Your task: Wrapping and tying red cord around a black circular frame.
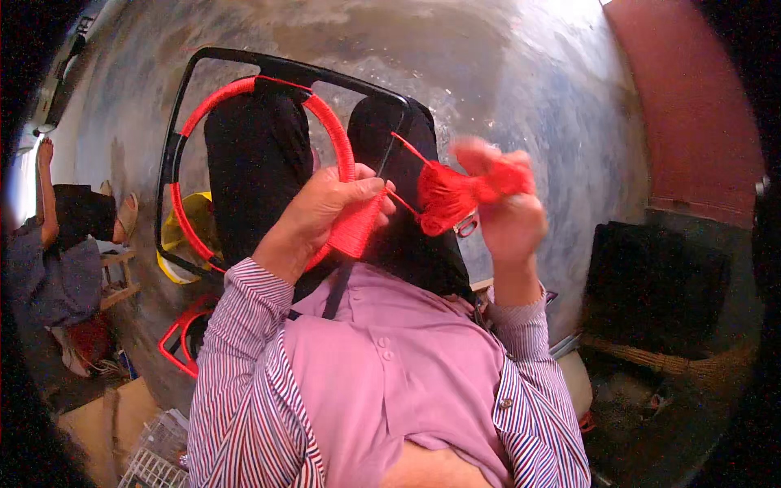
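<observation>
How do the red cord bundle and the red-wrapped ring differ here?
The red cord bundle is bunched; the red-wrapped ring is a round hoop. The bundle looks smaller than the ring. The right hand holds the bundle; the left hand holds the ring. Both show red cord.

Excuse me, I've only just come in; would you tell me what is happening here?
A seated person's left hand grips a round ring wrapped in red cord, set within a black rectangular frame. Their right hand, blurred, holds a bundle of red cord, with red strands stretching toward the left hand and the frame's right side. Black sections interrupt the ring's wrapping at top and left.
</observation>
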Tool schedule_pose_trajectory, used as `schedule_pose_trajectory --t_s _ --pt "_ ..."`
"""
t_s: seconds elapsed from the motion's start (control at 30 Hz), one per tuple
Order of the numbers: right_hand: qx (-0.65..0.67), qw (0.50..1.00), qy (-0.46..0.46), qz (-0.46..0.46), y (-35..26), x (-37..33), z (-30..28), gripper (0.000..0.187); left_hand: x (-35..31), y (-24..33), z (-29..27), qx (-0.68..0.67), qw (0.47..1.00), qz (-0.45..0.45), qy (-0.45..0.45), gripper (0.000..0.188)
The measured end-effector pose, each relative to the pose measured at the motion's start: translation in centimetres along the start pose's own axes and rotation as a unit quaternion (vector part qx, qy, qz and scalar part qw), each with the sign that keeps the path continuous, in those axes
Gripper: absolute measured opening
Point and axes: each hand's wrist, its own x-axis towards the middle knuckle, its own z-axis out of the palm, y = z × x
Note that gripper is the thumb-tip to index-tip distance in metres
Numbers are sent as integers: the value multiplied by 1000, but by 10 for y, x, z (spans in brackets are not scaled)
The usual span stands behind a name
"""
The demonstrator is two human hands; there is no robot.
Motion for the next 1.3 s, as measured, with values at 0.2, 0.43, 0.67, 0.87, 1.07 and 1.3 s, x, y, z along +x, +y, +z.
schedule_pose_trajectory --t_s 0.2,0.43,0.67,0.87,1.07,1.3 --pt "104 978 -168 62 -70 -35 -20 24 3 -1 0 -9 1000 19 -9 19" --pt "-119 992 42 -3 -39 -21 -30 36 4 0 -2 -5 1000 14 -8 19" --pt "-314 931 -83 164 25 -11 3 26 4 3 -1 -23 999 24 -4 23" --pt "-224 954 -122 155 15 -15 -16 22 14 1 -1 -77 997 14 0 17" --pt "-108 976 187 14 -82 -4 -115 10 12 0 -11 -80 997 17 10 13" --pt "34 979 152 -133 -111 -23 -141 17 21 -1 -18 -30 999 32 7 12"
